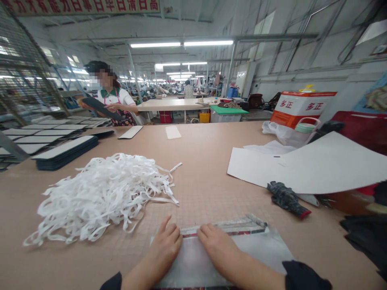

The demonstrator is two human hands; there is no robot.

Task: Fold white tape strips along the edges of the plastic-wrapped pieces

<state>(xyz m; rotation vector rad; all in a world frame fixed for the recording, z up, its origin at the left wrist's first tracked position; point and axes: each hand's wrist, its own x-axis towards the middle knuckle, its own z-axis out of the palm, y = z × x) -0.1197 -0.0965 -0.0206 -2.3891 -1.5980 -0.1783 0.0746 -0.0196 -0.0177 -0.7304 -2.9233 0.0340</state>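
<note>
A grey, film-like sheet (256,249) lies on the table close to me, with a dark red strip and crumpled clear plastic along its far edge. My left hand (166,243) is at the sheet's left end, fingers curled onto the edge and one finger raised. Just to the right, my right hand (216,245) has its fingers pressed together on the same edge. The fingertips of both hands are partly hidden. A large heap of white narrow strips (105,197) lies to the left, apart from my hands.
A stack of dark-edged panels (66,151) stands at the left. At the right are a large white board (308,165), a dark knitted glove (287,197) and an orange-white box (302,106). Across the table's far left, a person (116,98) holds a dark panel.
</note>
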